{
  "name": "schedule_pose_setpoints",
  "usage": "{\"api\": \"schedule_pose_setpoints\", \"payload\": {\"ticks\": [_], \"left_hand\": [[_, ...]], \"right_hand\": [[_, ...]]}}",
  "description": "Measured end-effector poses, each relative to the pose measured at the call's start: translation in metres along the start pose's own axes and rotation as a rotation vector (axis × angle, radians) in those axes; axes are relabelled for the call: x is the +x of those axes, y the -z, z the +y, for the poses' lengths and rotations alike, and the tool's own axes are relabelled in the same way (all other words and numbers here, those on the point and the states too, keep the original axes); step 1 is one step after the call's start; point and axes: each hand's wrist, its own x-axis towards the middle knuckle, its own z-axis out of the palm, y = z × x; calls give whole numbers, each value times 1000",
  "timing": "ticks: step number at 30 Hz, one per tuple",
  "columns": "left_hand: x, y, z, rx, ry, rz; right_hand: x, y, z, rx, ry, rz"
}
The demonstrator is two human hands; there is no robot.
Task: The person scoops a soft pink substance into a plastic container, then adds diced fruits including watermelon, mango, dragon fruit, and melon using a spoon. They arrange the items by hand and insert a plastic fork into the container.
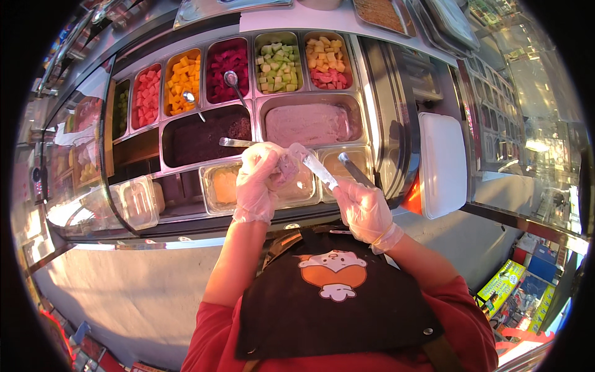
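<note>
The long steel desk (384, 80) carries trays of cut fruit and a metal pan of pale pink ice cream (308, 124). Above it, our gloved left hand (259, 180) closes around a small clear plastic cup (287, 166). Our gloved right hand (365, 211) grips a flat metal spatula (319, 168), pressing its blade into the cup. We should hold the cup steady and scrape slowly.

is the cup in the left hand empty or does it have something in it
Partly filled: the clear cup in the gloved left hand shows pale pinkish content, and the right hand holds a scoop at its mouth.

Trays of diced fruit (186, 80), white lidded box (442, 162) alongside.
</note>
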Motion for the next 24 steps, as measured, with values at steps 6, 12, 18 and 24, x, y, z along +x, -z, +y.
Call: {"api": "schedule_pose_setpoints", "payload": {"ticks": [6,12,18,24], "left_hand": [[8,-38,5,-92,96,65],[22,-28,1,-248,56,153],[30,-47,6,-336,108,33],[31,-49,3,-256,9,70]], "right_hand": [[18,4,15,431,-501,-180],[35,44,6,514,-451,-258],[52,32,23,356,-460,-323],[65,18,27,-343,162,-232]]}}
